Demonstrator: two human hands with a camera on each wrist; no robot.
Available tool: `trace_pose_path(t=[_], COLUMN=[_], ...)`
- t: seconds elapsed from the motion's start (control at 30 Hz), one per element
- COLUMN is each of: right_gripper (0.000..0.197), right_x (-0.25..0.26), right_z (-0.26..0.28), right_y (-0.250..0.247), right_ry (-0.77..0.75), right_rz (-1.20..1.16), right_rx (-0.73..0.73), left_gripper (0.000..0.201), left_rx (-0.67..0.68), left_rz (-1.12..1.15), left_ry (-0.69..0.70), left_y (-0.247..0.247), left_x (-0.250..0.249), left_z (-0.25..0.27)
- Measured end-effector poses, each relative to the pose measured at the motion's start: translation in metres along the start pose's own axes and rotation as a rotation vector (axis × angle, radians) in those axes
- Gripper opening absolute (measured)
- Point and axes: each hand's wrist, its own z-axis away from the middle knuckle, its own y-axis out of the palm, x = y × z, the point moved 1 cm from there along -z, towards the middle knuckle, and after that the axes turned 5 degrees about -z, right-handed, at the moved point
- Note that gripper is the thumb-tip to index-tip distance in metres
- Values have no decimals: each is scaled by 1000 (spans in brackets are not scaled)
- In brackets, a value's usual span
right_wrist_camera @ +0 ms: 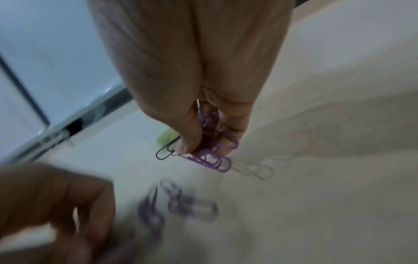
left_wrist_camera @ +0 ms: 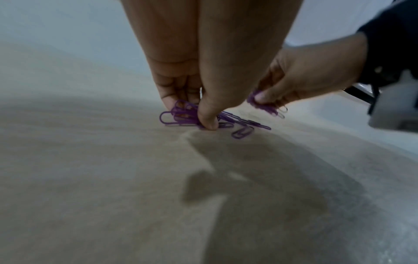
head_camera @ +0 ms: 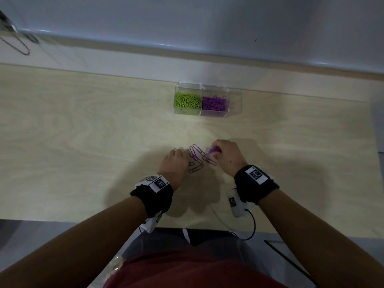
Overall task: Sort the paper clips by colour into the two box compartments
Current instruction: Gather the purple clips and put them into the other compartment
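The left hand (left_wrist_camera: 203, 71), close under its wrist camera, has thumb and fingers curled down to the table (head_camera: 83, 132), pinching a small bunch of purple clips (left_wrist_camera: 181, 116) against the wood. Just off its thumb tip, on the side toward the other hand, a few loose purple clips (head_camera: 196, 157) lie flat on the table, some overlapping. Beyond these, the right hand (head_camera: 226, 157) is bunched, its thumb and fingertips closed on a cluster of purple clips (right_wrist_camera: 212, 151) held just above the surface, with one darker clip sticking out beside the thumb. Well beyond both sets of fingertips, near the table's far edge, sits the clear box (head_camera: 234, 100): green clips (head_camera: 187, 100) fill its left compartment and purple clips (head_camera: 214, 103) its right.
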Motion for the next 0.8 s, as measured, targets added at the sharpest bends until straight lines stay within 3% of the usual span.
trace_pose_path(t=[0.07,0.17,0.23,0.3,0.37,0.47,0.53,0.67,0.73,0.8], right_gripper=[5,7,5,5,8,19,26,23,23,33], right_x=[12,35,47,54,54,44,34,6,-5,-11], right_z=[-11,-38,-64,-88,-106,-108,-97,-58,-38,-25], right_y=[-24,-62,-82,-88,-81,-68,-68,-71,-61,-47], right_ry=[-19,-89,-118,-135,-149,-165,-234,-294,-292,-319], right_rz=[-133,-117,-72,-22,103,257,189,-15,-14,77], right_rx=[-89,-184,-246,-274,-212,-103,-179,-413,-361,-186], left_gripper=[49,52,45,25,12,6,9,13,21,30], left_rx=[46,90,4,-136,-247,-413,-476,-357,-227,-204], left_rz=[14,33,128,285,425,511,522,403,273,188], left_ry=[10,7,16,48,44,21,-3,22,91,152], left_y=[-1,-5,-14,-34,-64,-105,-126,-140,-137,-134], left_x=[2,6,8,8,7,5,2,-12,-21,-22], left_z=[-3,-7,-11,-18,-30,-64,-93,-140,-150,-147])
